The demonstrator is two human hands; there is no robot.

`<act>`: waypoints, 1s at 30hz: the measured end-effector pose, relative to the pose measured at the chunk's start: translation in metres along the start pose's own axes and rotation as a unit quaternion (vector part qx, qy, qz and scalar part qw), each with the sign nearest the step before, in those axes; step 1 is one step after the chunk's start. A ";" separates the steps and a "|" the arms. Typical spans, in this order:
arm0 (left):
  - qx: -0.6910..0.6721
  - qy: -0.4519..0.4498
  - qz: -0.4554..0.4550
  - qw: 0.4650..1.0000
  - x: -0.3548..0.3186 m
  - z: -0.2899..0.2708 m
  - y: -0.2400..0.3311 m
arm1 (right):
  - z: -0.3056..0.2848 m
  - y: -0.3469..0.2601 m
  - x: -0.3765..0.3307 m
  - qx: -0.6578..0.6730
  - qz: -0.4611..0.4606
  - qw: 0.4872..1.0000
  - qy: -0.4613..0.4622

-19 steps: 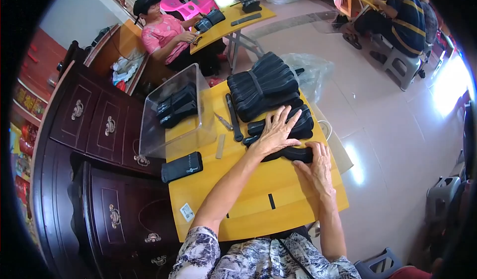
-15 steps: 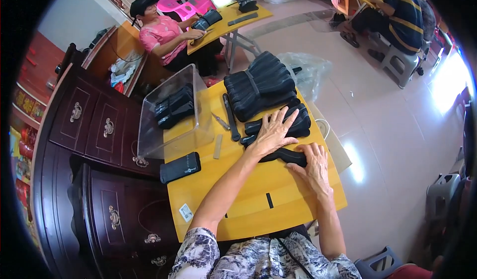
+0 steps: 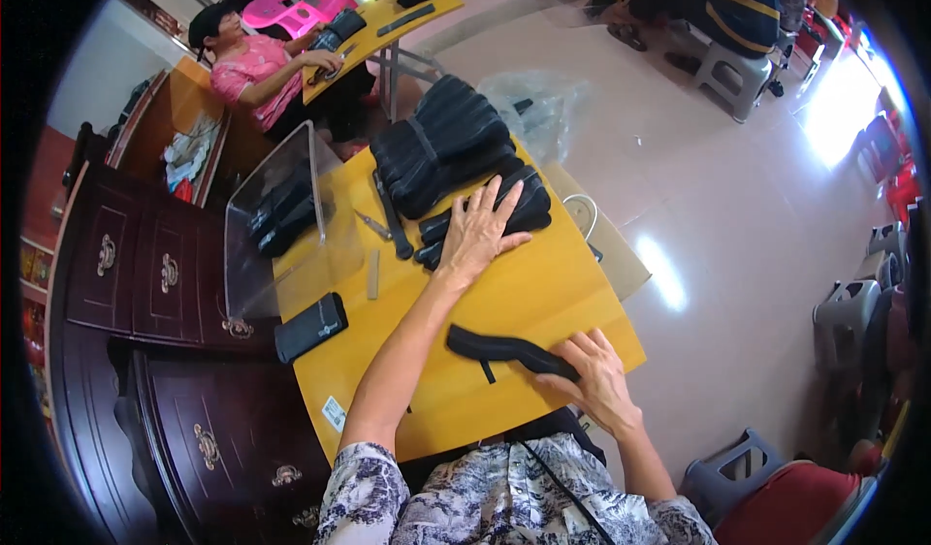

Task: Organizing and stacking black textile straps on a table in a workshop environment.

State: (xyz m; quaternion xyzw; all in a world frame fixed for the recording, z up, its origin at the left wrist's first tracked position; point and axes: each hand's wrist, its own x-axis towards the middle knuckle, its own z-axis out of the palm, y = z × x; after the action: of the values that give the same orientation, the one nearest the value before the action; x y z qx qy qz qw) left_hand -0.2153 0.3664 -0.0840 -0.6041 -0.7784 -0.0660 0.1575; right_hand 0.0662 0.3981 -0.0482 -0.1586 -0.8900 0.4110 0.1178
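Note:
My right hand (image 3: 597, 378) grips one end of a long, wavy black padded strip (image 3: 495, 346), which lies across the near part of the yellow table (image 3: 388, 404). My left hand (image 3: 475, 232) is open, its fingers spread flat over a small pile of black padded strips (image 3: 529, 213). Just beyond it sits a larger bundle of similar black pieces (image 3: 436, 147), tied round the middle with a band. A single narrow black strip (image 3: 391, 217) and a small pointed tool (image 3: 372, 225) lie to the left of that hand.
A clear plastic bin (image 3: 316, 172) with black bundles stands at the table's left, near a black pouch (image 3: 311, 327) and flat beige strip (image 3: 373, 274). Dark wooden drawers (image 3: 136, 264) border the left side. Another person (image 3: 254, 75) works at a farther table. Grey stools (image 3: 732, 75) stand right.
My right hand has drawn one black strip off the pile, toward me and the table's near edge. My left hand stays on the pile. The whole view has shifted.

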 end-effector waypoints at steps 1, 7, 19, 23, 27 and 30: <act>0.001 -0.004 -0.003 1.000 -0.004 0.003 0.001 | -0.006 0.000 -0.009 0.015 0.028 0.999 0.008; -0.020 -0.011 -0.009 1.000 -0.003 0.002 0.003 | -0.035 0.012 -0.052 0.082 0.110 0.984 0.116; -0.036 0.002 -0.037 0.999 -0.005 0.004 -0.001 | -0.007 -0.006 -0.075 0.204 0.137 0.956 0.161; -0.093 0.091 0.022 0.991 -0.009 -0.020 0.018 | -0.006 -0.020 -0.078 0.247 0.176 0.936 0.179; -0.376 0.062 -0.001 0.924 -0.053 -0.065 0.059 | -0.003 -0.011 -0.087 0.291 0.184 0.920 0.189; -0.578 -0.129 -0.072 0.802 -0.109 -0.089 0.072 | 0.002 -0.025 -0.079 0.327 0.171 0.910 0.191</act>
State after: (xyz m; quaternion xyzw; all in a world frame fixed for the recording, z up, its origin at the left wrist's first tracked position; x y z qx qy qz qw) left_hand -0.1078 0.2585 -0.0422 -0.5281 -0.6504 -0.4362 -0.3283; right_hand 0.1339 0.3516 -0.0369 -0.3364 -0.6256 0.6548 0.2582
